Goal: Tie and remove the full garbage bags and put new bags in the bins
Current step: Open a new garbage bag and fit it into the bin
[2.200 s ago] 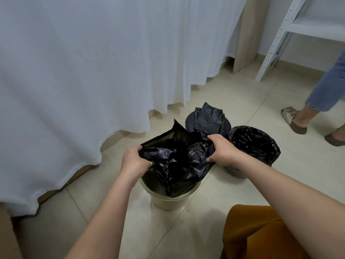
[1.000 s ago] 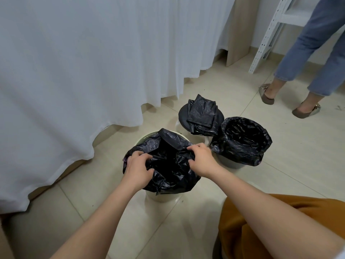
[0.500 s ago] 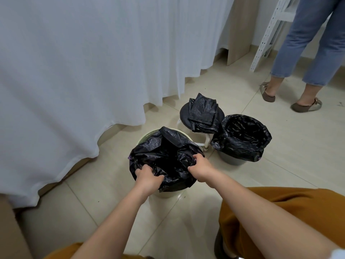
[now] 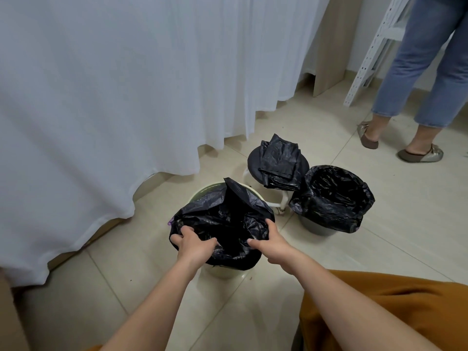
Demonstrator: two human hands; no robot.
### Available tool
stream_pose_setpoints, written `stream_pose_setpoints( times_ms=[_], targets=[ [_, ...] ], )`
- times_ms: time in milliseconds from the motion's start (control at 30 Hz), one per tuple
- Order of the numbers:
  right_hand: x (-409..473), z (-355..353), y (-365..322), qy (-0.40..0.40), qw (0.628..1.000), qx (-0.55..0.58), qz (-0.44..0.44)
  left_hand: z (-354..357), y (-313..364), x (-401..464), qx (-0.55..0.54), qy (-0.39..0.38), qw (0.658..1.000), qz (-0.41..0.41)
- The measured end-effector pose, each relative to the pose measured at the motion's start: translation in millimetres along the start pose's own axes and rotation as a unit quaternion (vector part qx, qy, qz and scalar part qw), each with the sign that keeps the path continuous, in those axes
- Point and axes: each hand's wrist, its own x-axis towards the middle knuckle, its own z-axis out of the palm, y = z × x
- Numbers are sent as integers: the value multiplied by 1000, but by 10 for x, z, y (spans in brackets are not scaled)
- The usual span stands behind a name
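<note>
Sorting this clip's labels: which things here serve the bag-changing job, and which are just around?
Job:
left hand
right hand
black plastic bag
pale green round bin
grey bin, already lined
folded black bags

Around:
round black stool
white curtain
bystander's legs

On the floor [image 4: 379, 224], the near bin [image 4: 200, 193] stands in front of the curtain [image 4: 126, 97]. Behind it to the right a stool [image 4: 253, 160] carries folded bags [image 4: 278, 160]; a second lined bin [image 4: 316, 230] stands just right of the stool.

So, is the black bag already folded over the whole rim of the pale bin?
No, the far part of the pale bin rim is bare; the black bag covers only the near side.
</note>
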Motion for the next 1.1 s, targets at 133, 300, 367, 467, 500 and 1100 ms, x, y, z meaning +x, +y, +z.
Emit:
stream_pose_setpoints(
  times_ms=[133,300,367,467,500,1100],
  targets=[
    [104,-38,20,65,997,-39,-25,-96,4,192,34,1,999,0],
    [186,-177,-70,235,962,-133,-37,-217,53,430,72,10,997,-21],
    [224,-230,-120,224,970,-92,-28,-244,72,497,69,17,997,-25],
    [287,-264,-186,206,978,-34,-17,-241,106,561,72,26,997,-2],
    [311,-266,-197,207,978,-28,-16,-239,116,579,83,28,996,12],
    [646,-140,-439,207,896,-271,-285,-155,232,941,280,16,889,363]
  ],
)
